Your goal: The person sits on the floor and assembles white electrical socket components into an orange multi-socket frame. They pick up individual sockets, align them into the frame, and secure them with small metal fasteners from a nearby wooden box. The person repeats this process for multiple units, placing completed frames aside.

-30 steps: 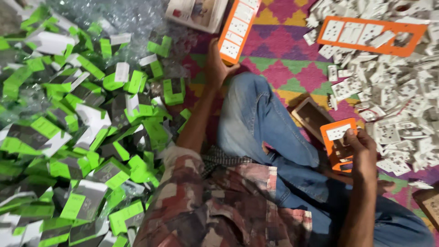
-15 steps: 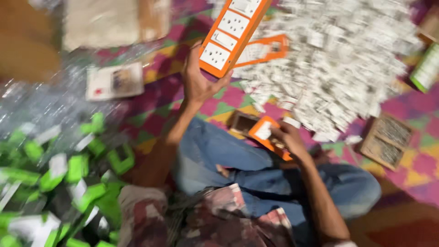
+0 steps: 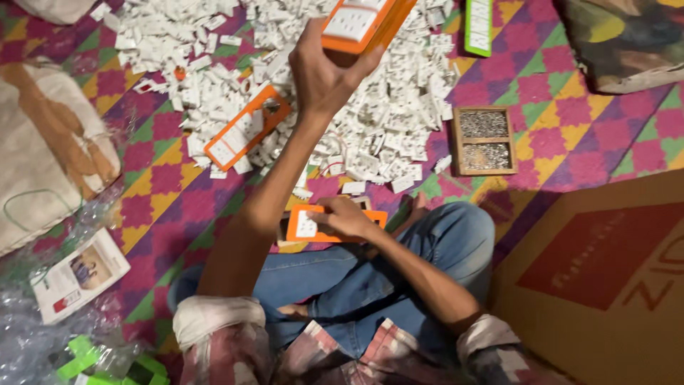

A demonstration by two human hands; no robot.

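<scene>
My left hand (image 3: pixel 322 75) is raised and grips the lower end of a long orange strip with white sockets (image 3: pixel 363 21), held above a big heap of small white plastic parts (image 3: pixel 385 107). My right hand (image 3: pixel 344 217) rests on a shorter orange strip with a white socket (image 3: pixel 308 224), lying over a small box by my knee. A third orange strip (image 3: pixel 246 128) lies flat at the left edge of the white heap. I sit cross-legged in blue jeans.
A wooden two-compartment tray of small metal bits (image 3: pixel 484 140) sits right of the heap. A large brown carton (image 3: pixel 605 271) stands at right. A sack (image 3: pixel 50 150), a leaflet (image 3: pixel 78 274), bubble wrap and green-white packets (image 3: pixel 100 360) lie at left. A green box (image 3: pixel 479 25) lies at top.
The view has swung right, off the green packets and onto the white heap and the carton. My left hand has kept the long strip raised; my right hand stays on the short strip.
</scene>
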